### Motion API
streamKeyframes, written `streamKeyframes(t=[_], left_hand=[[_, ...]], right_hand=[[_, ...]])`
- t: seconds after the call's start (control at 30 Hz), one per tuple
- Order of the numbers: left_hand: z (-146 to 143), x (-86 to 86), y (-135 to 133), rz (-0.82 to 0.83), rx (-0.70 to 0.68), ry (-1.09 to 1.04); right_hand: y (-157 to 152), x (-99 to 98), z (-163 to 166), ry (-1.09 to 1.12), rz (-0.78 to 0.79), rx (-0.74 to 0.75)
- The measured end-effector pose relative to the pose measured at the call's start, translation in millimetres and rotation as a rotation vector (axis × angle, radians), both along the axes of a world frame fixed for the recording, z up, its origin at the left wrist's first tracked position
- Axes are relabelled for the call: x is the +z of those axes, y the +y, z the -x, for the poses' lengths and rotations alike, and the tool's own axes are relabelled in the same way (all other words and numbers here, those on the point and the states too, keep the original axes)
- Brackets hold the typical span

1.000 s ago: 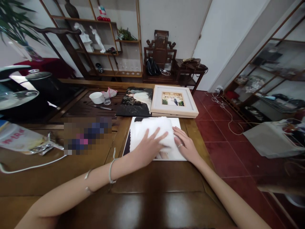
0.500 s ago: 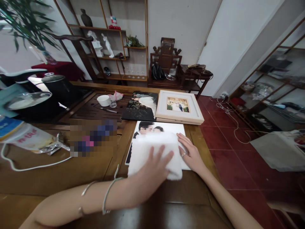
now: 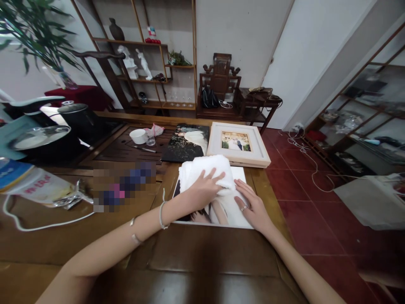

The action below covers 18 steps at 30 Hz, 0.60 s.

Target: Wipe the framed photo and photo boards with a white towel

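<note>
Pressing our left hand flat, fingers spread, on a white towel, we keep it on the far half of a large photo print lying on the wooden surface. Our right hand lies open and flat on the print's right side, gripping nothing. Just beyond sit a white framed picture and a dark photo print.

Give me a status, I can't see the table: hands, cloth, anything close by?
Left hand flat on white cloth. Right hand flat on photo print. White picture frame just beyond, not touching.
</note>
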<state>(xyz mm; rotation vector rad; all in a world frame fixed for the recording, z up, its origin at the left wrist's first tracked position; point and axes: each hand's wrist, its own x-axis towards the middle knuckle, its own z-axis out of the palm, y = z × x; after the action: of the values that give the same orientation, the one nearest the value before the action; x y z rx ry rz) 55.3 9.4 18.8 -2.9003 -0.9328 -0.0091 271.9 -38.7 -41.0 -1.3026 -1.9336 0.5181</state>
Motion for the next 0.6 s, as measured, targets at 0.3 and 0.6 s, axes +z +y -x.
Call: streamKeyframes(t=[0.3,0.6], left_hand=[[-6.9,-12.9,-54.2,-0.061,0.025,0.046],[5.5,-10.7,-85.0,-0.014,-0.046,-0.006]], right_hand=[[-1.7,3.1,1.4,-0.019,0.031,-0.011],[-0.9,-0.2,-0.2,-0.017,0.017,0.0]])
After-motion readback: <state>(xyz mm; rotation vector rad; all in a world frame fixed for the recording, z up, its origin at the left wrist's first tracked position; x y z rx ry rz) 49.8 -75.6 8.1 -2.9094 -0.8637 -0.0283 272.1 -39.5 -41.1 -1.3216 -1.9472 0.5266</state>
